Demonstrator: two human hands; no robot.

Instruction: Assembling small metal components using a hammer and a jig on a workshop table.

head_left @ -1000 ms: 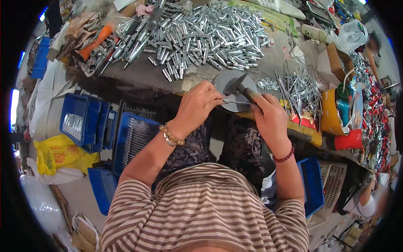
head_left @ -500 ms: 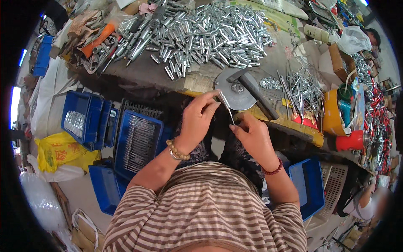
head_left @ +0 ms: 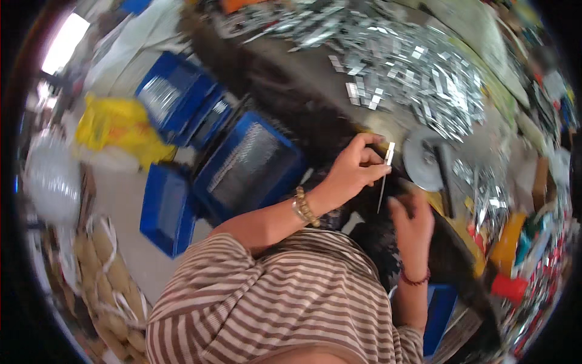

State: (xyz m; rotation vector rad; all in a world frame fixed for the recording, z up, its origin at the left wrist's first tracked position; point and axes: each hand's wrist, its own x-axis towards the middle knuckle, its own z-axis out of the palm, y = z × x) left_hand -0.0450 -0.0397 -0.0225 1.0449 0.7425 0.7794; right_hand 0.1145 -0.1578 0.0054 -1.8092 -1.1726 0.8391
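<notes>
Between the thumb and fingertips of my left hand [head_left: 356, 167], a silver metal tube with a thin rod [head_left: 388, 155] is pinched, the rod pointing downward. To its right, my right hand [head_left: 414, 223] is apart from the rod, slightly blurred, with thumb and fingers spread and nothing seen in it. Beyond both hands, a round grey metal disc [head_left: 418, 159] lies at the bench edge with a dark hammer [head_left: 444, 182] across it. A large heap of short silver metal tubes [head_left: 418, 76] covers the bench behind.
Left of my lap stands a blue bin [head_left: 291, 159] full of thin metal rods. More blue bins [head_left: 167, 209] sit beside it, near a yellow plastic bag [head_left: 115, 130]. Thin rods [head_left: 490, 203], a yellow container [head_left: 509, 242] and a red object [head_left: 508, 287] are at the right.
My view has swung left, so the bench appears shifted right and tilted. My right hand has let go of the rod's lower end and opened; my left hand keeps the piece.
</notes>
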